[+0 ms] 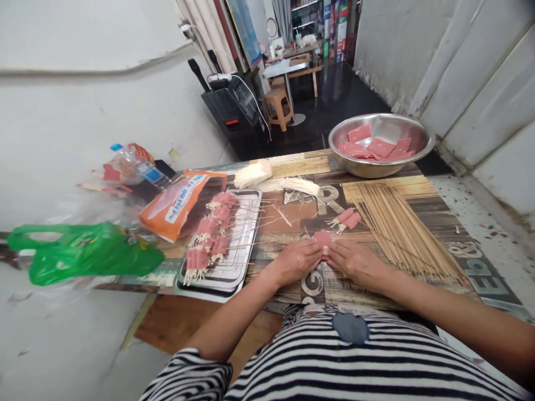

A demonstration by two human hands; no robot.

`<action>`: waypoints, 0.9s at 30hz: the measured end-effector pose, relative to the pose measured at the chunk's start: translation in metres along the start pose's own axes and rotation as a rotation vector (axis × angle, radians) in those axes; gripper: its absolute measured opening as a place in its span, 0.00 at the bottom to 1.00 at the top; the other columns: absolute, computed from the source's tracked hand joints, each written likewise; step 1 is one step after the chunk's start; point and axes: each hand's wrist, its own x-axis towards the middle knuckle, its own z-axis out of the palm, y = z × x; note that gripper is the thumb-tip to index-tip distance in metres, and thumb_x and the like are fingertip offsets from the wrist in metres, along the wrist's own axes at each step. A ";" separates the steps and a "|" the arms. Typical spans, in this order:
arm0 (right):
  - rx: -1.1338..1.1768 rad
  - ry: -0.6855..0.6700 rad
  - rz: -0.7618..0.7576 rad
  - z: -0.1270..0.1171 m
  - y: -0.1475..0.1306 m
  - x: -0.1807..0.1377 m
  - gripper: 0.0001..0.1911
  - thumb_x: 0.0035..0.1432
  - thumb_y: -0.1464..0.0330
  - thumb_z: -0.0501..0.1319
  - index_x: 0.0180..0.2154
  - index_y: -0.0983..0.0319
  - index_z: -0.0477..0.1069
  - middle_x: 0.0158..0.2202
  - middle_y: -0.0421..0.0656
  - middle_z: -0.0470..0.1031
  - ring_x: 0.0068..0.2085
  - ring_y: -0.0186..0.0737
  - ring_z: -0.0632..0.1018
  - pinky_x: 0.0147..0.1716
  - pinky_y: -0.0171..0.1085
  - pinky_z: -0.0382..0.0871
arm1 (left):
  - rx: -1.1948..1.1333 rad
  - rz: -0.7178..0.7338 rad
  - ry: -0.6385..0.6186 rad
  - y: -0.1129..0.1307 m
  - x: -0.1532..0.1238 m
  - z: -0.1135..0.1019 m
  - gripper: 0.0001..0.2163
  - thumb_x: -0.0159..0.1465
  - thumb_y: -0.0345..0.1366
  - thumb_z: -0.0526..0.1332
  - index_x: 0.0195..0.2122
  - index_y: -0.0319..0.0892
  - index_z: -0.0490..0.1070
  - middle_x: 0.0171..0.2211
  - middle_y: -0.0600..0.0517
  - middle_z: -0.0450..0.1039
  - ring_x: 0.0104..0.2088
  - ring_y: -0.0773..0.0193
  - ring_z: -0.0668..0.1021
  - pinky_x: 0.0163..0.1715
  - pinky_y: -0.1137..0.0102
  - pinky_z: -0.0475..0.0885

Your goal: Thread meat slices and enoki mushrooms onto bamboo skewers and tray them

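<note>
A pink slice of meat [322, 239] lies at the table's near middle, with a bit of white enoki mushroom showing on it. My left hand [296, 260] grips its left edge with bent fingers, and my right hand [354, 259] grips the right edge. My fingertips hide part of the slice. Just beyond my right hand rest a few enoki meat rolls [348, 219]. Farther back are two bunches of enoki, one thick [253, 174] and one thin [301, 186]. Skewered rolls [211, 228] lie on a metal tray [240, 262] to the left.
Many bamboo skewers [407, 231] are spread at the right. A steel bowl [376, 169] with pink meat slices [380, 148] stands at the back right corner. Left of the tray are an orange package [178, 206], a green plastic bag [92, 250] and a clear bottle [148, 170].
</note>
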 end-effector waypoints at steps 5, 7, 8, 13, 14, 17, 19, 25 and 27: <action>0.256 0.093 0.233 -0.003 0.001 0.002 0.15 0.66 0.70 0.52 0.42 0.65 0.77 0.45 0.51 0.78 0.48 0.44 0.77 0.48 0.44 0.73 | -0.232 -0.203 0.173 0.004 0.001 0.001 0.11 0.69 0.34 0.54 0.43 0.43 0.78 0.42 0.46 0.80 0.43 0.62 0.80 0.46 0.66 0.75; 0.392 0.085 0.345 -0.006 0.003 0.005 0.13 0.65 0.69 0.55 0.40 0.63 0.78 0.41 0.49 0.80 0.44 0.42 0.78 0.45 0.41 0.74 | -0.308 -0.295 0.206 0.007 0.002 0.000 0.11 0.68 0.33 0.55 0.42 0.44 0.78 0.40 0.48 0.81 0.40 0.63 0.80 0.43 0.67 0.75; 0.450 0.069 0.390 -0.008 0.005 0.006 0.12 0.64 0.69 0.56 0.39 0.62 0.78 0.39 0.47 0.80 0.42 0.42 0.79 0.43 0.40 0.73 | -0.331 -0.329 0.208 0.008 0.002 -0.001 0.11 0.68 0.33 0.55 0.42 0.45 0.79 0.39 0.48 0.81 0.39 0.64 0.80 0.42 0.68 0.74; 0.587 -0.053 0.563 -0.015 0.013 0.014 0.10 0.60 0.71 0.58 0.32 0.62 0.78 0.34 0.44 0.80 0.36 0.40 0.78 0.38 0.37 0.70 | -0.296 -0.286 0.170 0.010 0.006 0.002 0.12 0.68 0.38 0.57 0.48 0.44 0.76 0.41 0.48 0.80 0.41 0.61 0.79 0.44 0.66 0.72; 0.598 -0.074 0.592 -0.015 0.014 0.015 0.10 0.60 0.70 0.59 0.30 0.62 0.77 0.32 0.44 0.80 0.34 0.40 0.78 0.36 0.37 0.69 | -0.283 -0.273 0.182 0.010 0.007 0.004 0.12 0.68 0.38 0.57 0.48 0.44 0.76 0.42 0.47 0.80 0.42 0.61 0.79 0.44 0.66 0.72; 0.624 -0.103 0.656 -0.012 0.016 0.015 0.10 0.58 0.69 0.60 0.27 0.62 0.76 0.31 0.42 0.79 0.32 0.39 0.77 0.33 0.36 0.68 | -0.308 -0.324 0.220 0.009 0.011 0.008 0.11 0.68 0.38 0.57 0.45 0.44 0.78 0.40 0.47 0.81 0.39 0.60 0.79 0.42 0.66 0.72; 0.611 -0.069 0.653 -0.009 0.014 0.013 0.09 0.59 0.69 0.60 0.29 0.61 0.77 0.32 0.42 0.80 0.34 0.39 0.77 0.34 0.36 0.69 | -0.387 -0.400 0.175 0.007 0.016 0.007 0.09 0.66 0.36 0.60 0.42 0.44 0.80 0.37 0.48 0.81 0.37 0.61 0.79 0.40 0.68 0.72; 0.279 0.157 0.331 -0.004 -0.001 -0.002 0.15 0.65 0.70 0.53 0.50 0.62 0.73 0.46 0.49 0.77 0.46 0.42 0.76 0.46 0.42 0.72 | -0.644 -0.610 -0.022 -0.001 0.029 -0.005 0.05 0.60 0.31 0.65 0.34 0.43 0.82 0.32 0.52 0.82 0.32 0.64 0.79 0.36 0.73 0.71; 0.143 0.143 0.208 -0.005 -0.003 -0.005 0.17 0.65 0.72 0.52 0.52 0.65 0.71 0.46 0.52 0.77 0.48 0.44 0.75 0.47 0.44 0.72 | -0.679 -0.666 -0.065 -0.004 0.031 -0.005 0.06 0.58 0.32 0.65 0.34 0.42 0.82 0.32 0.53 0.82 0.31 0.65 0.79 0.34 0.74 0.71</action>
